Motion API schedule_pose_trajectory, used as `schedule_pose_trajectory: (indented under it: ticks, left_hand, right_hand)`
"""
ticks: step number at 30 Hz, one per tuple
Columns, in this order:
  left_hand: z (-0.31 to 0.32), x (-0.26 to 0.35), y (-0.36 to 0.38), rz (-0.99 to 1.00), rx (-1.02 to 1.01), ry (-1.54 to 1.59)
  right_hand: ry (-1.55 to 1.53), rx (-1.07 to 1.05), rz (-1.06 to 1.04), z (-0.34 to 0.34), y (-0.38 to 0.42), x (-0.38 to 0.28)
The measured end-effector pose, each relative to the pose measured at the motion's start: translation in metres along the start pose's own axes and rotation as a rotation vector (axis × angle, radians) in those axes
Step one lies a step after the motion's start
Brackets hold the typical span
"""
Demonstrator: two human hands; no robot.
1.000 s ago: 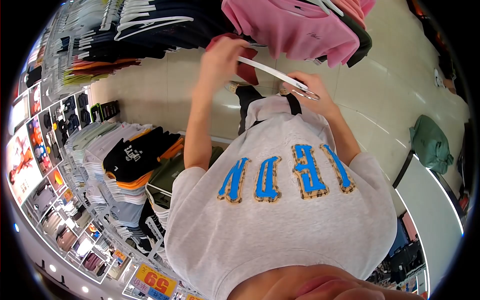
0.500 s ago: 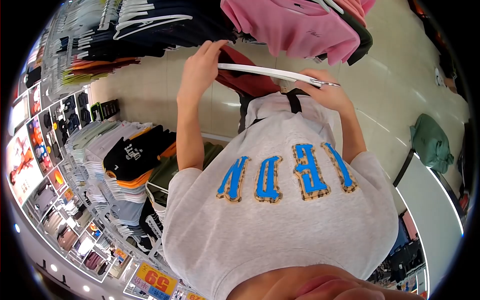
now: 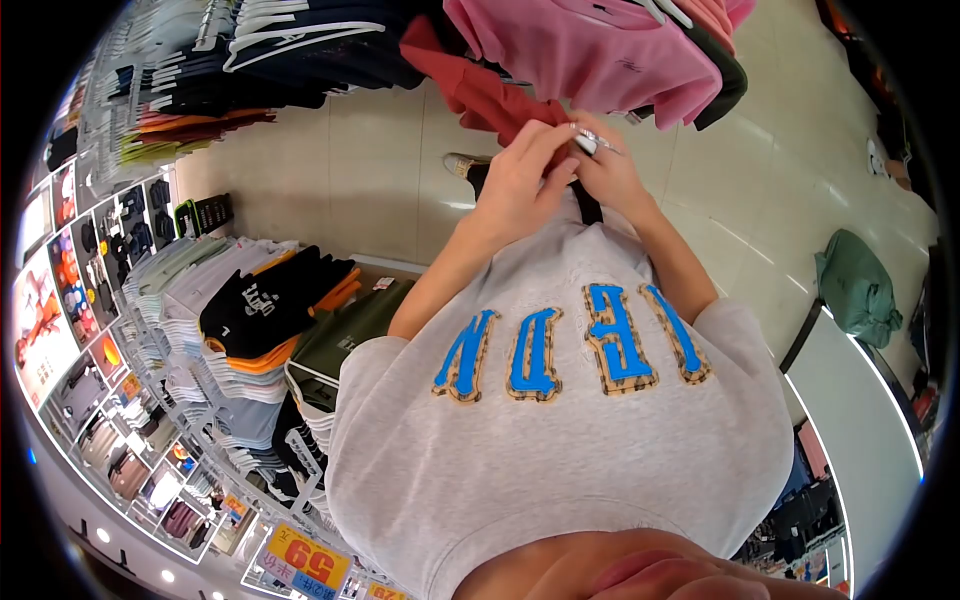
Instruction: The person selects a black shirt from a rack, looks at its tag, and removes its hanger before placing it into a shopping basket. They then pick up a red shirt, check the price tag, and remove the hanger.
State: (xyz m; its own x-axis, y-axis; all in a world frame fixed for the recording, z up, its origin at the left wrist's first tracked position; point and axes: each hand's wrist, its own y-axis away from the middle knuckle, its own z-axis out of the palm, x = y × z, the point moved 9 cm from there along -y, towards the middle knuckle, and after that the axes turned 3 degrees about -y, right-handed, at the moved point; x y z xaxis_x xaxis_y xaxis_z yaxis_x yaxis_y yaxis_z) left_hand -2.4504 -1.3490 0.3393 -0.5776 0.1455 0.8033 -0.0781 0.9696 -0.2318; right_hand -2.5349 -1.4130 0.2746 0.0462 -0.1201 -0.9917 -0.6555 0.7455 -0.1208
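My left hand (image 3: 522, 185) and my right hand (image 3: 612, 180) are close together in front of my waist. A red garment (image 3: 480, 92) hangs out beyond my left hand, whose closed fingers are at its near end. Between the hands, a short piece of a white hanger (image 3: 586, 145) shows with its metal hook. My right hand is closed around the hanger; most of it is hidden by the fingers and the cloth.
Pink shirts (image 3: 590, 55) hang just ahead, with dark clothes on white hangers (image 3: 300, 45) to their left. Folded shirts (image 3: 262, 305) lie stacked at left, near a price sign (image 3: 305, 560). A green cloth item (image 3: 857, 285) is at right, beside a pale panel (image 3: 865, 390).
My left hand has moved right, from the hanger's far end to beside my right hand. The hanger has turned from lying broadside, and the red garment now trails forward and left.
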Motion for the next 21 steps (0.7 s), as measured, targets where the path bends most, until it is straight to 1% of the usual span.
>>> schedule_pose_trajectory:
  ticks: [1, 2, 3, 5, 6, 7, 8, 9, 10, 11, 12, 13, 14, 15, 17, 19, 21]
  left_hand:
    - [0.001, -0.004, -0.001, 0.002, 0.002, 0.001]
    - [-0.008, -0.007, -0.002, 0.028, 0.112, 0.048]
    - [-0.017, -0.010, 0.000, 0.052, 0.224, 0.093]
    - [-0.022, -0.020, 0.006, 0.045, 0.276, 0.081]
    - [-0.022, -0.034, 0.016, 0.007, 0.325, 0.157]
    - [-0.022, -0.048, 0.026, -0.031, 0.376, 0.234]
    - [-0.018, -0.059, 0.033, -0.164, 0.388, 0.317]
    - [-0.016, -0.063, 0.036, -0.168, 0.410, 0.318]
    - [0.001, -0.079, 0.037, -0.310, 0.276, 0.351]
    - [0.019, -0.092, 0.040, -0.449, 0.144, 0.386]
    - [0.027, -0.094, 0.040, -0.500, 0.148, 0.451]
    - [0.030, -0.095, 0.038, -0.504, 0.178, 0.457]
    - [0.035, -0.096, 0.036, -0.504, 0.183, 0.497]
    - [0.038, -0.099, 0.033, -0.502, 0.186, 0.536]
    - [0.040, -0.104, 0.026, -0.517, 0.199, 0.549]
    - [0.037, -0.105, 0.016, -0.544, 0.225, 0.524]
    - [0.040, -0.114, 0.009, -0.525, 0.252, 0.567]
  right_hand:
    - [-0.036, 0.023, 0.054, -0.002, -0.003, 0.002]
    - [-0.088, 0.102, 0.045, -0.005, -0.007, -0.003]
    - [-0.087, 0.097, 0.045, -0.007, -0.010, -0.005]
    - [-0.217, 0.065, 0.136, -0.011, -0.022, 0.002]
    - [-0.132, 0.084, -0.040, -0.015, -0.029, -0.017]
    - [-0.130, 0.070, -0.040, -0.014, -0.030, -0.023]
    - [-0.248, 0.071, 0.005, -0.015, -0.029, -0.028]
    - [-0.363, 0.066, 0.052, -0.014, -0.029, -0.030]
    - [-0.538, 0.013, 0.088, -0.008, -0.030, -0.031]
    - [-0.531, -0.015, 0.093, -0.004, -0.031, -0.040]
    - [-0.560, 0.011, 0.076, -0.003, -0.032, -0.052]
    - [-0.589, 0.037, 0.059, -0.004, -0.034, -0.059]
    - [-0.575, -0.017, -0.005, 0.000, -0.037, -0.069]
    - [-0.569, -0.042, 0.000, 0.005, -0.039, -0.074]
    - [-0.508, 0.027, -0.071, 0.003, -0.039, -0.091]
    - [-0.455, -0.002, -0.079, 0.007, -0.042, -0.094]
    - [-0.597, -0.047, -0.176, 0.009, -0.046, -0.101]
